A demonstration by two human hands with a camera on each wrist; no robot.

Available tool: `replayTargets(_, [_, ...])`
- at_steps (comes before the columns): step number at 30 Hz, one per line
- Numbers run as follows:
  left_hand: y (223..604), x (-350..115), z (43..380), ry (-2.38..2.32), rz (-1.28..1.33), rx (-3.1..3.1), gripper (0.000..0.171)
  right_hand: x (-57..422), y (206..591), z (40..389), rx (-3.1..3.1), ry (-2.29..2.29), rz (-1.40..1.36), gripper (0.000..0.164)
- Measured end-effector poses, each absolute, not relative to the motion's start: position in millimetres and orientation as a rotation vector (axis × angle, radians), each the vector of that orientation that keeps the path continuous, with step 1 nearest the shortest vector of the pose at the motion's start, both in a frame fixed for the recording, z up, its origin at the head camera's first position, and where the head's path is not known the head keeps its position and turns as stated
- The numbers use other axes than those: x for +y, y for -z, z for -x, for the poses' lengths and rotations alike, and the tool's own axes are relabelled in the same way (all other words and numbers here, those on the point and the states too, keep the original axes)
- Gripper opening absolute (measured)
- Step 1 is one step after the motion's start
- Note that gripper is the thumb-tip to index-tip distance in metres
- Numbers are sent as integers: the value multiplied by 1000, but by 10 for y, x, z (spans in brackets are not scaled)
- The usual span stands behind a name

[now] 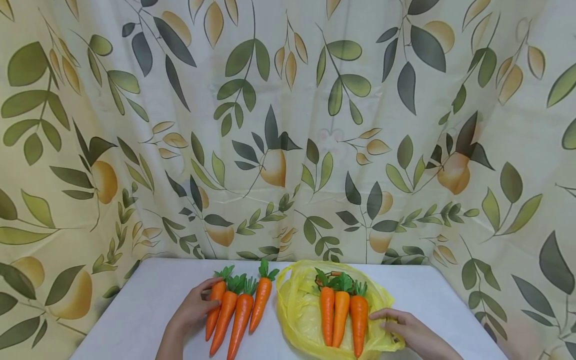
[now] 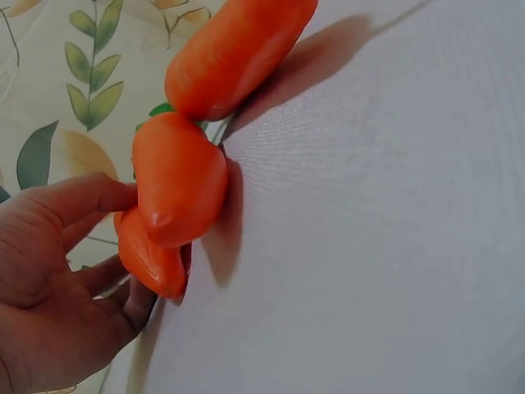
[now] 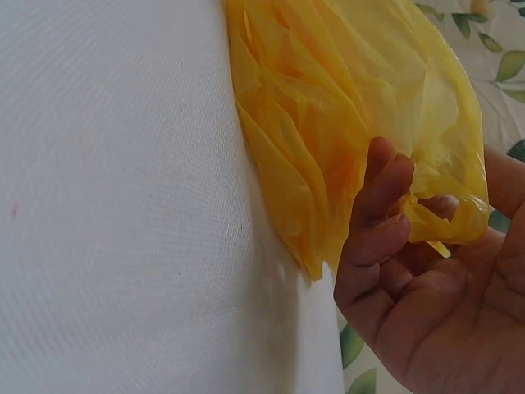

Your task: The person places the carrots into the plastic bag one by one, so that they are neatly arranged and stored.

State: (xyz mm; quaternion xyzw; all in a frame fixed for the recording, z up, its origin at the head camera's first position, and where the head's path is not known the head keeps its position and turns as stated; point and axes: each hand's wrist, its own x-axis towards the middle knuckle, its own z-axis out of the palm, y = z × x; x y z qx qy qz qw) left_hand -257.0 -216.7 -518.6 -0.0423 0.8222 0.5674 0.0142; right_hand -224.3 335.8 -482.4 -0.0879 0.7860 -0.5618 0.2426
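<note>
At the left of the head view, my left hand [image 1: 194, 307] grips the leftmost carrot [image 1: 215, 307], its fingers over the upper part. In the left wrist view the left hand [image 2: 70, 271] reaches round the lowest carrot [image 2: 152, 254]. Several orange carrots with green tops lie side by side there. My right hand [image 1: 407, 330] holds the right edge of a yellow plastic bag [image 1: 292, 320]. Three carrots [image 1: 341, 317] lie on the spread bag. From the right wrist, curled fingers of the right hand [image 3: 426, 304] have thin yellow plastic [image 3: 303, 156] between them.
A white-covered table [image 1: 414, 290] carries everything. Behind and at both sides hangs a curtain [image 1: 288, 210] printed with leaves and fruit. A separate carrot [image 1: 261, 305] lies between the left group and the bag.
</note>
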Motion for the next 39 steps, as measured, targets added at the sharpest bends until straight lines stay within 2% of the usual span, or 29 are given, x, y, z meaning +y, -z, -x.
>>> replayTargets(12, [5110, -2210, 2564, -1771, 194, 2626, 62, 3366, 4823, 2259, 2131, 1547, 242, 33])
replayTargets(39, [4769, -2066, 2520, -1882, 76, 2589, 61, 3369, 4839, 2276, 2160, 1535, 208, 32])
